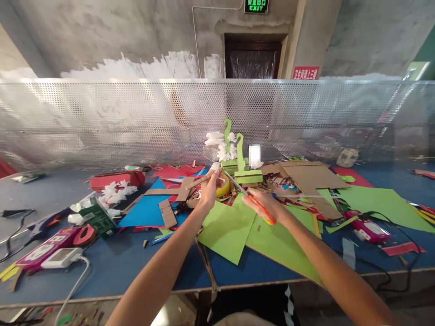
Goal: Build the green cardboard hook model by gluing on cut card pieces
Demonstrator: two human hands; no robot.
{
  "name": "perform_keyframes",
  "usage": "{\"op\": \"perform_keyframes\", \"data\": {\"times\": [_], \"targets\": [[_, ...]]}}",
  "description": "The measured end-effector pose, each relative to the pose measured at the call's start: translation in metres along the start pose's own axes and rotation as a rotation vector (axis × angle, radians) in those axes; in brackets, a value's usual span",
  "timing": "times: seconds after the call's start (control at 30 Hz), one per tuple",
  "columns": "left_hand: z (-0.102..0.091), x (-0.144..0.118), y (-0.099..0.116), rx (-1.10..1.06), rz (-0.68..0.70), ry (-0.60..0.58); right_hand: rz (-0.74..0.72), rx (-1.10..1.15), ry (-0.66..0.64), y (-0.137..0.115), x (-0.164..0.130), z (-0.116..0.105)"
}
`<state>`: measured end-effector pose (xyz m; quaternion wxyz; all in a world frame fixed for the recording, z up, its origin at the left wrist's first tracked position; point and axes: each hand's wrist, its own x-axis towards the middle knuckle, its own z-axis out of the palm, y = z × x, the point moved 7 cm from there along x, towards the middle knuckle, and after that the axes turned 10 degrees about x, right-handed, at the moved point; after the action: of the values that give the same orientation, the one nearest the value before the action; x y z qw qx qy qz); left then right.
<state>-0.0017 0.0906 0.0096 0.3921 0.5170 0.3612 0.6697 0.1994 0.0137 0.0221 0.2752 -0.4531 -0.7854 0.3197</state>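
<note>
Right hand [263,206] closed around orange-handled scissors [251,199], blades angled up and left toward the other grip. Left hand [208,189] pinches a thin brown cardboard strip [199,181], held above the blue bench [112,267]. Blade tips sit just beside the strip; whether they are parted, cannot tell. Yellow tape roll [222,185] just behind the left grip. Green paper sheets [231,226] lie beneath both. Judgement: keep strip taut, cut clear of fingers.

I can read "EXIT" on the green sign [256,6] above the door [252,59]. The red sign [305,73] is too small to read.
</note>
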Motion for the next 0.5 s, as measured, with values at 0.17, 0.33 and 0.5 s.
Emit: {"op": "perform_keyframes", "data": {"times": [0.17,0.33,0.5], "targets": [[-0.004,0.005,0.003,0.129,0.014,-0.118,0.037,-0.274,-0.136,-0.001,-0.014,0.001],[0.024,-0.012,-0.009,0.227,-0.076,-0.412,-0.025,-0.283,-0.200,-0.003,-0.016,-0.001],[0.058,-0.033,-0.009,0.264,-0.119,-0.614,-0.122,-0.158,0.100,-0.007,0.006,-0.051]]}}
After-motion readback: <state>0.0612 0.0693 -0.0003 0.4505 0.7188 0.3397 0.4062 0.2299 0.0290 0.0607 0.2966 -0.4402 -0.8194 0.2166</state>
